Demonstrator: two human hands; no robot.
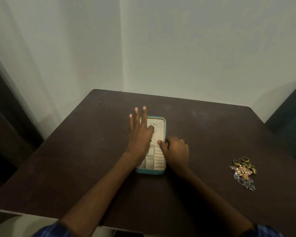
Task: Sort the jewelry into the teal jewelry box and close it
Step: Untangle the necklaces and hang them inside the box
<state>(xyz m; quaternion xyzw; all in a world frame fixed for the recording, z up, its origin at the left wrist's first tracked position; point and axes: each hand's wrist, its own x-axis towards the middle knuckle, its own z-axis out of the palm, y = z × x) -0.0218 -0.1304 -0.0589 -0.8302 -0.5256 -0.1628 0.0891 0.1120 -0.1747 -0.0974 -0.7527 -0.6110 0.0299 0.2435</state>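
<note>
**A:** Where does the teal jewelry box (151, 171) sit?

**B:** Near the middle of the dark brown table (92, 151), lying open flat, its cream lining facing up. The lid half points toward twelve o'clock, and the compartment half, with small square cells and ring rolls, points toward six.

**A:** Anything inside it?

**B:** A thin chain necklace (154, 124) hangs against the lid lining, with a small dark pendant low on it near the hinge line. The compartments that show look bare, though the left arm hides part of them.

**A:** And the hands?

**B:** The left hand (140, 132) lies across the lid half, fingers straight and spread toward twelve o'clock and holding nothing, thumb laid over the lining just beside the chain. The right hand (175, 147) rests at the box's three o'clock edge, by the hinge. Its fingers are curled toward the rim and its thumb reaches over onto the lining; whether it actually grasps the rim I cannot tell.

**A:** The rest of the jewelry?

**B:** A loose pile of jewelry (244, 172) lies on the table at about four o'clock from the box, well apart from it and near the right edge: gold rings at the top, gold leaf-shaped pieces in the middle, silver-blue flower pieces at the bottom.

**A:** Beyond the table?

**B:** Pale walls (195, 48) meet in a corner at twelve o'clock. Blue checked sleeves (55, 230) show at the bottom of the frame.
</note>
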